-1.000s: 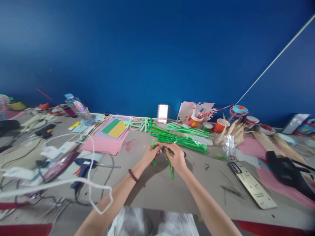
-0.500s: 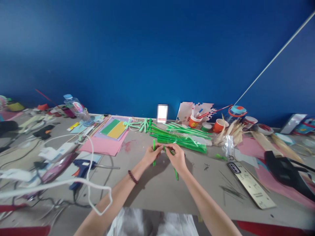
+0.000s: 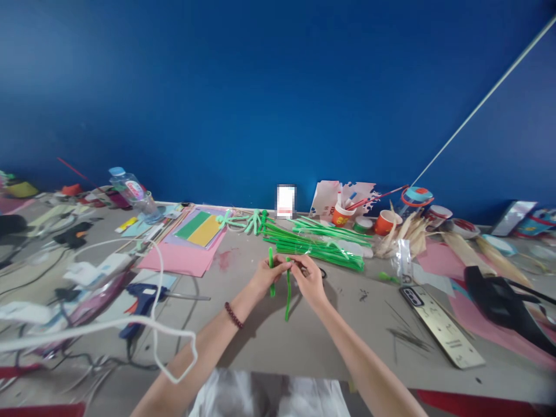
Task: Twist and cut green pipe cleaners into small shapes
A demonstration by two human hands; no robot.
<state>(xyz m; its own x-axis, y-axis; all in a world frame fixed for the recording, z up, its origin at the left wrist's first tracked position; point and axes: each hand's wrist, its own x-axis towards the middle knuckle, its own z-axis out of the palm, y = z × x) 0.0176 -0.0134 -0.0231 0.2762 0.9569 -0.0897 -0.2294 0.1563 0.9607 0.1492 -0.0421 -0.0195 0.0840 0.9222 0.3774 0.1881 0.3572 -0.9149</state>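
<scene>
Over the middle of the table, my left hand [image 3: 264,275] is closed on a green pipe cleaner. One fuzzy green length [image 3: 271,256] stands up past its fingers and shows again below them. A second green length [image 3: 287,298] hangs down between my two hands; whether both are one piece I cannot tell. My right hand [image 3: 310,279] pinches at the top of the hanging length, its fingertips meeting those of my left hand. Just beyond lies a bundle of green pipe cleaners [image 3: 319,250], partly in clear plastic. Part of a black ring [image 3: 322,273] shows beside my right hand.
Left are a blue glue gun [image 3: 145,301], a white cable [image 3: 161,289], coloured sheets [image 3: 202,263] and a bottle [image 3: 132,188]. Twisted green figures [image 3: 254,221] lie at the back. To the right are paper cups [image 3: 386,222], dried husks [image 3: 412,231] and a phone [image 3: 445,330].
The lower green length has swung from under my right hand to hang between the hands. My right hand has shifted slightly left; my left hand stays almost in place.
</scene>
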